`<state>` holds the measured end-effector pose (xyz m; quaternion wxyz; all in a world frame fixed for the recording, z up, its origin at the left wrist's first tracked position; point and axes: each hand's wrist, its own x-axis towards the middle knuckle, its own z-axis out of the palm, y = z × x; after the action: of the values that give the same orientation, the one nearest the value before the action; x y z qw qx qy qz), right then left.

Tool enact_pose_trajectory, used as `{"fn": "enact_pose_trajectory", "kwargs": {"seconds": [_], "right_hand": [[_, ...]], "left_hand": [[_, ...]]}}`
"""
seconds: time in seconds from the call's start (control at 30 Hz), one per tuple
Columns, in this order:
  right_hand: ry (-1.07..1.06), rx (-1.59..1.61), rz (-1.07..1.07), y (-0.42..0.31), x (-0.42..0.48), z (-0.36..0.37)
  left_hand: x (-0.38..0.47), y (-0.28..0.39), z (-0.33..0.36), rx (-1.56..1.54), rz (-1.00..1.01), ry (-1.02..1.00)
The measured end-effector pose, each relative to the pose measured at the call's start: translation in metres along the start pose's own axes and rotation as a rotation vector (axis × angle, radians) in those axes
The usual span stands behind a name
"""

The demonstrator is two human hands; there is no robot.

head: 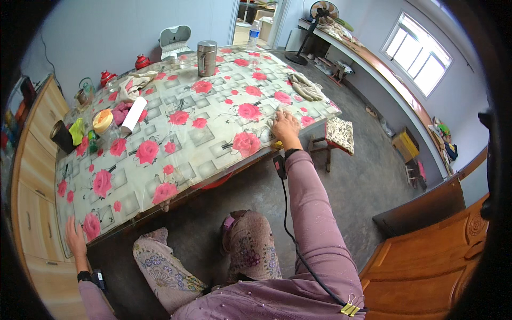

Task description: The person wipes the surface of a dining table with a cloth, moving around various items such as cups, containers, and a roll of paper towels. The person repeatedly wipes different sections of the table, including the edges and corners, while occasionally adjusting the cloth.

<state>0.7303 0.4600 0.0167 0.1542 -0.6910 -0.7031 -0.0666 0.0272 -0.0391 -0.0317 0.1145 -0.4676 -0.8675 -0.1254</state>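
Observation:
My right hand [285,126] presses down on a light-coloured cloth [283,110] near the right front edge of the table, which wears a rose-patterned plastic tablecloth [208,136]. Part of the cloth is hidden beneath the palm and fingers. At the table's near left corner my left hand [75,236] rests with its fingers apart and nothing in it. A crumpled greyish towel [306,87] lies beyond my right hand, close to the right edge. Towards the back of the table stands a steel lidded mug [207,59].
On the table's left side are a white cylinder [134,114], a jar with an orange lid [103,121], a dark cup [63,136] and another cloth [136,85]. A water bottle [253,36] stands at the back. A stool [339,134] is right of the table; a wooden door [432,256] is lower right.

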Motion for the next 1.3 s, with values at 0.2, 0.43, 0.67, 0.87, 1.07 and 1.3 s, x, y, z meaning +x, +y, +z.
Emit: {"fn": "enact_pose_trajectory", "kwargs": {"seconds": [0.2, 0.43, 0.67, 0.87, 1.07, 1.3], "right_hand": [[-0.038, 0.188, -0.413, -0.106, -0.099, 0.000], [-0.193, 0.208, -0.509, -0.072, -0.084, -0.026], [0.115, 0.098, -0.154, -0.082, -0.091, -0.015], [0.227, 0.353, -0.453, -0.183, -0.190, -0.030], [0.051, 0.481, -0.796, -0.244, -0.248, -0.051], [0.179, 0.363, -0.690, -0.132, -0.174, -0.039]], "left_hand": [[0.007, -0.005, 0.003, 0.011, -0.046, -0.033], [0.006, -0.006, 0.001, 0.030, -0.035, -0.056], [0.002, 0.009, -0.007, -0.018, -0.023, -0.015], [0.004, 0.017, -0.013, 0.007, -0.046, -0.029], [0.007, 0.019, -0.013, 0.044, -0.026, -0.002], [-0.001, 0.029, -0.018, -0.010, -0.046, 0.027]]}}
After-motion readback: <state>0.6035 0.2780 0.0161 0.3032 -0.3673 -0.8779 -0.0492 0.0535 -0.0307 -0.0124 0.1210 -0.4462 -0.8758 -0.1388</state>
